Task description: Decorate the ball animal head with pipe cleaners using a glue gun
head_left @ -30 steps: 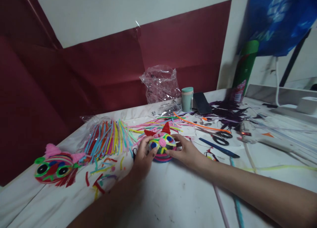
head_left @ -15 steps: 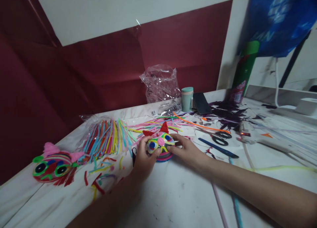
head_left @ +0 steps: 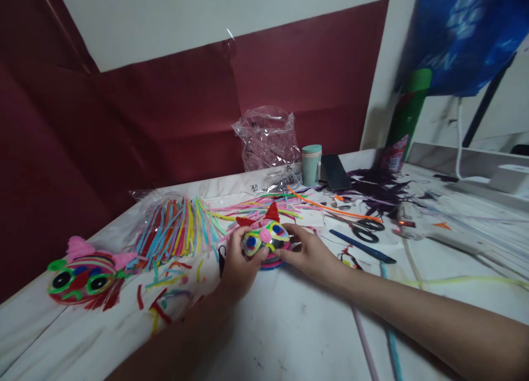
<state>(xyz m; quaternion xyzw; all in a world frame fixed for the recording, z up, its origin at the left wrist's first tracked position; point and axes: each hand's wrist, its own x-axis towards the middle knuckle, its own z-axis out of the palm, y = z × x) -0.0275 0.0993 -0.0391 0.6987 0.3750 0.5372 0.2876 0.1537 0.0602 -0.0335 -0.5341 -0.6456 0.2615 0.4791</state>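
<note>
Pinching animal-face craft (2 red ears) between half-curled left hand and right hand.

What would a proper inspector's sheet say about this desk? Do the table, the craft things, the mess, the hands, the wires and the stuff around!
Surface: white table, with dark specks in front of the hands.
Craft things: red-eared face, held; pink-eared face, at the far left.
Clutter: fuzzy strips, cut bits, scissors, glue gun with a red light showing, purple shreds, phone.
Hands: left hand and right hand grip opposite sides of the red-eared face.
Cables: white cable hanging at the back right.
Surroundings: dark red sheet on the wall; blue bag at the top right.
</note>
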